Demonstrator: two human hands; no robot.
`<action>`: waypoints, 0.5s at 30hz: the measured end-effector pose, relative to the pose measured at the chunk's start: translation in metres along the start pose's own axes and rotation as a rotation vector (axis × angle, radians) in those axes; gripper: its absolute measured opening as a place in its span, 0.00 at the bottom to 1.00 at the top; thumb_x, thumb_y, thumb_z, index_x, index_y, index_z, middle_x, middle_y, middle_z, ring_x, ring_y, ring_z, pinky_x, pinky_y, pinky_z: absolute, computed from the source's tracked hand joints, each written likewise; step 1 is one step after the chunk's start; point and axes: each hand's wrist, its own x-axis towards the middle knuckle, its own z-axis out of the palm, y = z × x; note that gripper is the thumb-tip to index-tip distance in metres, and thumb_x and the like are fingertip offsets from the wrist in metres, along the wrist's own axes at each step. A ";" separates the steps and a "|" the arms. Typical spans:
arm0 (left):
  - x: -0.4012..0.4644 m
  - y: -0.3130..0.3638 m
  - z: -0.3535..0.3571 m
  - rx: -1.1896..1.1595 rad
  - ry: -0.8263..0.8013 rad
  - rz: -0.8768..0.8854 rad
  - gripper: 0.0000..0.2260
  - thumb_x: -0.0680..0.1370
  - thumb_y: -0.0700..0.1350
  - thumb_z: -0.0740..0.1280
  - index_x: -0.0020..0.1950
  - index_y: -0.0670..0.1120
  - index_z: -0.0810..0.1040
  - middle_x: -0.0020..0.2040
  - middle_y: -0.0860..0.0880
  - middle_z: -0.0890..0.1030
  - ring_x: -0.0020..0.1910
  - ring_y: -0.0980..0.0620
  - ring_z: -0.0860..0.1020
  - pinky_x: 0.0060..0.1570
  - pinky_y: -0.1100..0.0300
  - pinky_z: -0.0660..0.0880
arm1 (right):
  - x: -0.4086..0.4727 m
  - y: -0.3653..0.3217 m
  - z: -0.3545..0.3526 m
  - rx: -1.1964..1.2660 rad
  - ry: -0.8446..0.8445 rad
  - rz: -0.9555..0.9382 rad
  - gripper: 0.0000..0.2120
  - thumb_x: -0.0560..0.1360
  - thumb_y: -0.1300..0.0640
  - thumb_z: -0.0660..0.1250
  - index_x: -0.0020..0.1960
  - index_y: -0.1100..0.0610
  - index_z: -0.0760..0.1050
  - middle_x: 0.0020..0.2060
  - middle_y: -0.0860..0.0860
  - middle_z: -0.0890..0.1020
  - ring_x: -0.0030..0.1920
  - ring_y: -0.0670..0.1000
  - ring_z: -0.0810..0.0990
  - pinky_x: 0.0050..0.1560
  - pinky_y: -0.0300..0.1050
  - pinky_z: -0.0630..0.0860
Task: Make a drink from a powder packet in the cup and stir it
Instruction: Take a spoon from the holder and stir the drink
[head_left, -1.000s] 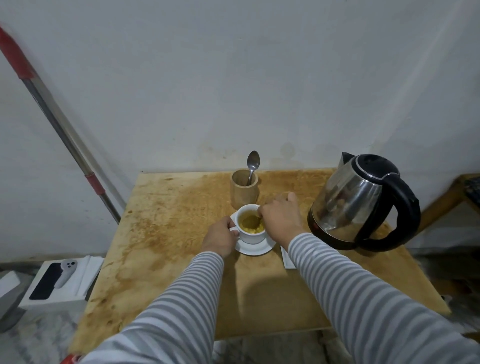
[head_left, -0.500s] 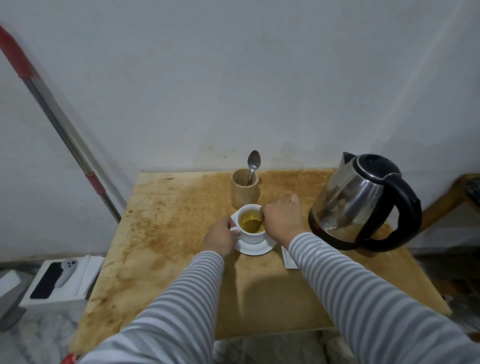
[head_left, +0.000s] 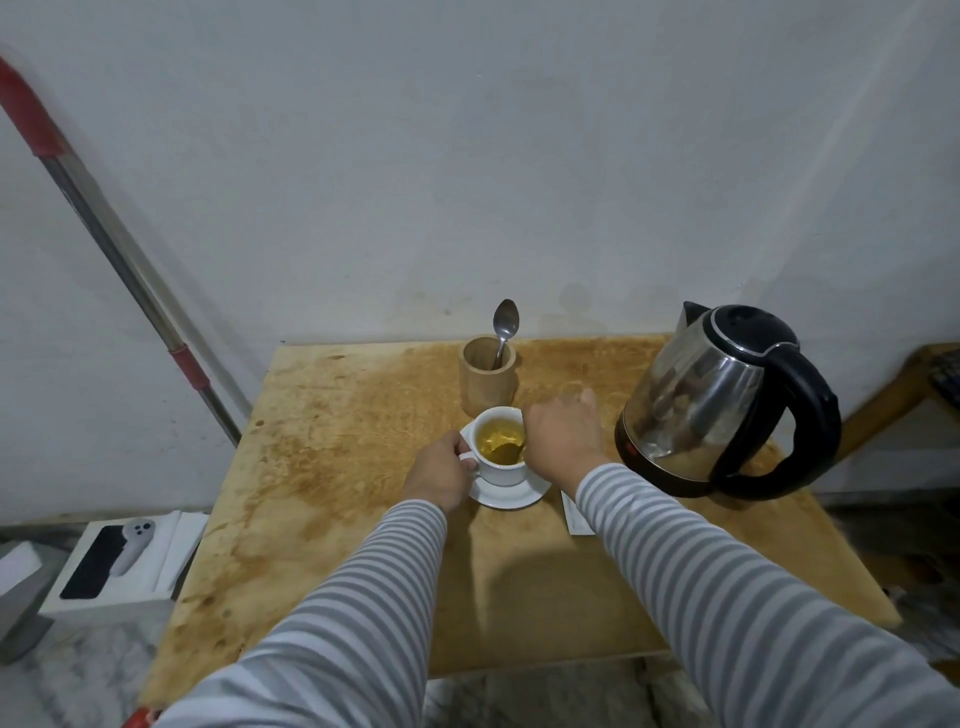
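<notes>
Stained wooden table (head_left: 332, 467) against a bare grey wall, seen from above. At centre, a white cup (head_left: 500, 453) stands on its saucer (head_left: 511, 496), filled with a yellow-green drink. Left hand (head_left: 441, 475) — closed on the cup's handle at its left side, steadying it. Right hand (head_left: 563, 441) — curled at the cup's right rim, fingers together as if pinching a stirrer; the dark shape in the liquid may be a spoon bowl, but the grip itself is hidden. Behind the cup, a wooden holder (head_left: 488, 375) with a spare spoon (head_left: 505, 325); at right, a steel kettle (head_left: 727, 400); under the right sleeve, a white packet (head_left: 576, 519). Handling, judged: glazed ceramic, rigid, brittle, probably hot and fairly full, free to slide on the saucer. Hold by the handle; stir gently, clear of the rim.
</notes>
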 end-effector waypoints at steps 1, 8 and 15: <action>0.000 0.000 0.000 0.005 0.003 0.002 0.08 0.78 0.42 0.62 0.39 0.50 0.70 0.43 0.48 0.78 0.45 0.47 0.75 0.44 0.55 0.71 | 0.000 0.000 0.001 0.003 0.009 0.005 0.07 0.74 0.60 0.61 0.48 0.52 0.76 0.44 0.51 0.81 0.49 0.54 0.77 0.58 0.54 0.64; 0.001 0.001 0.000 0.034 0.004 0.006 0.08 0.78 0.42 0.62 0.39 0.49 0.70 0.41 0.49 0.77 0.44 0.47 0.75 0.44 0.55 0.71 | 0.002 0.008 0.001 -0.109 0.105 -0.050 0.09 0.76 0.60 0.60 0.49 0.52 0.79 0.45 0.51 0.82 0.51 0.55 0.77 0.57 0.52 0.65; 0.001 0.000 0.001 0.048 0.014 0.005 0.06 0.78 0.42 0.62 0.42 0.48 0.71 0.44 0.47 0.78 0.45 0.47 0.76 0.46 0.54 0.73 | 0.000 0.007 0.009 0.061 0.014 0.011 0.07 0.75 0.57 0.61 0.50 0.52 0.76 0.46 0.51 0.82 0.52 0.54 0.76 0.59 0.54 0.64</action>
